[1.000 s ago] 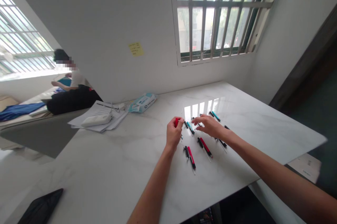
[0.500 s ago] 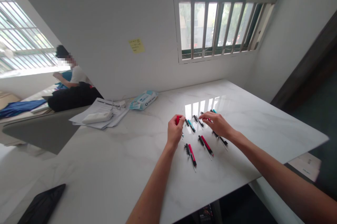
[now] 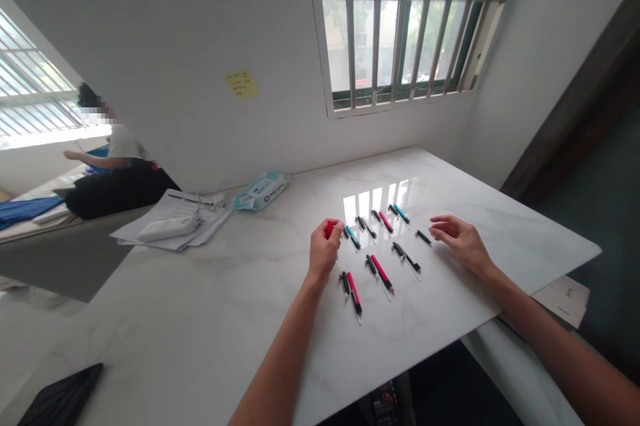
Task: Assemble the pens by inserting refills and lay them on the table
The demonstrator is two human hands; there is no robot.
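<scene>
The left hand [image 3: 323,251] rests on the tabletop [image 3: 210,306], its grip closed around a red pen piece [image 3: 329,227]. Just right of that grip lie rows of red, teal and black pens [image 3: 380,271]. The right hand [image 3: 460,243] hovers beyond them, grip loose and empty, fingertips near a short black piece [image 3: 423,237].

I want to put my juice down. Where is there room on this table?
The bare marble table between the paper stack and the left hand is free. So is the far right corner beyond the right hand. Between the hands it is crowded with pens.
</scene>
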